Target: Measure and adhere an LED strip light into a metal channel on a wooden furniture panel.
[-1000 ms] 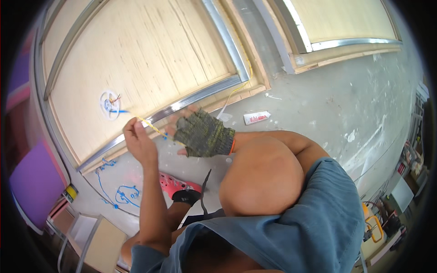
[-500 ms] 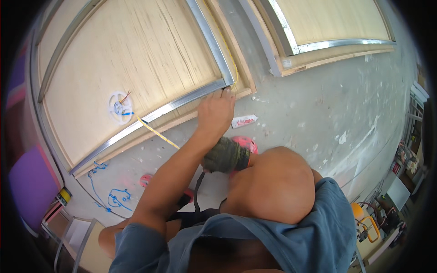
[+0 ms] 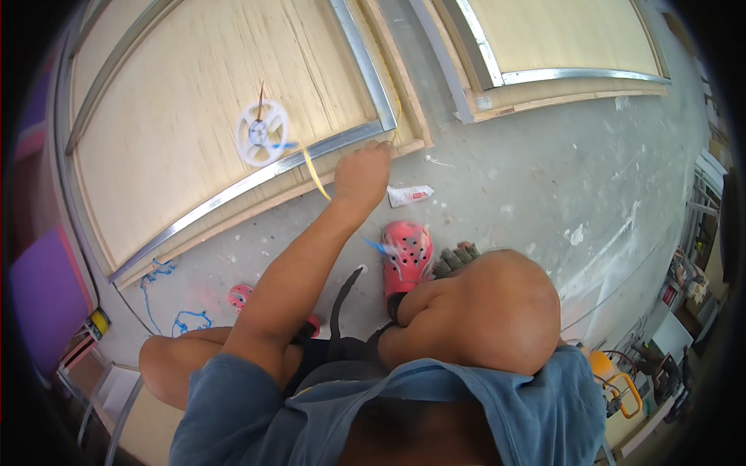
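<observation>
Fingers curled and pressed together, my left hand (image 3: 363,172) is at the near right corner of a plywood panel (image 3: 233,70), closed on a thin yellow LED strip (image 3: 314,172). Part of this strip lies along the panel's right edge, beside the metal frame (image 3: 256,185). The rest hangs from a white spoked reel (image 3: 262,133) with reddish wires, then passes behind my left forearm. Low beside a pink clog (image 3: 408,252), my right hand (image 3: 460,259) wears a dark green glove. Its fingers look slightly apart with nothing visible in them; my knee hides the rest.
On the grey floor lies a white tube-like packet (image 3: 410,195) with red print. A second framed panel (image 3: 571,78) is at the upper right. Tangled blue strips (image 3: 191,320) lie left, near a purple board (image 3: 56,311). Tools and an orange-handled object (image 3: 625,394) sit lower right.
My gloved right hand has moved right, from the middle to behind the knee, uncovering the pink clog. The reel has shifted right and farther away. My left hand stays by the corner.
</observation>
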